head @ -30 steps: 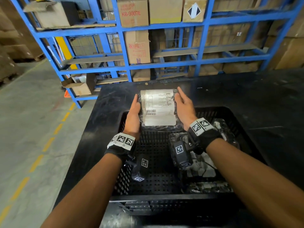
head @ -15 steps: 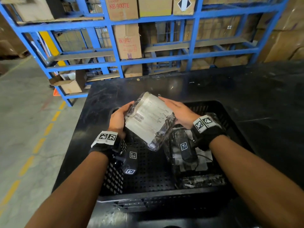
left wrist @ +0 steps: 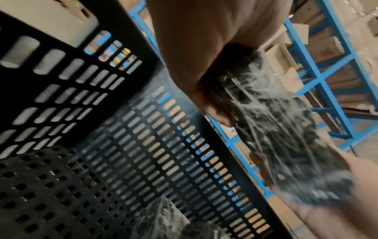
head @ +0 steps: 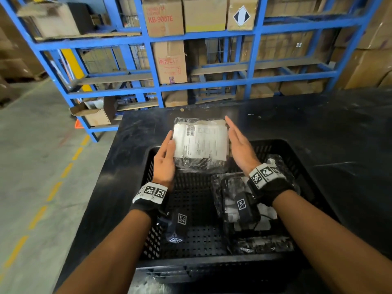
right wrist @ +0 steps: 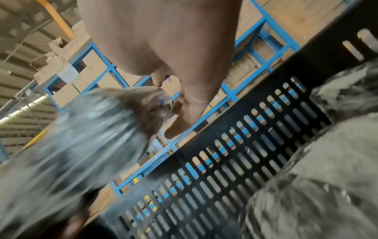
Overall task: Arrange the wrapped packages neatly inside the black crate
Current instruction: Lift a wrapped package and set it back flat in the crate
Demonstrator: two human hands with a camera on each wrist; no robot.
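Observation:
A plastic-wrapped package (head: pixel 201 143) with a white label facing up hangs over the far rim of the black crate (head: pixel 212 266). My left hand (head: pixel 164 160) grips its left edge, thumb on top; in the left wrist view the thumb (left wrist: pixel 212 111) curls onto the dark wrap (left wrist: pixel 276 129). My right hand (head: pixel 238 145) lies flat against the package's right side with straight fingers (right wrist: pixel 190 105). Two more wrapped packages (head: pixel 254 209) (head: pixel 261 245) lie in the crate's right half, partly hidden by my right wrist.
The crate's left half shows bare perforated floor (head: pixel 191 240). The crate stands on a black table (head: pixel 318 128) with room to the right and behind. Blue shelving (head: pixel 157 81) with cardboard boxes stands beyond the table. Concrete floor (head: pixel 31 166) lies to the left.
The package was tilted with one corner down in the crate; it has been turned level, label up, and lifted back over the far rim. The right hand has flattened against its side.

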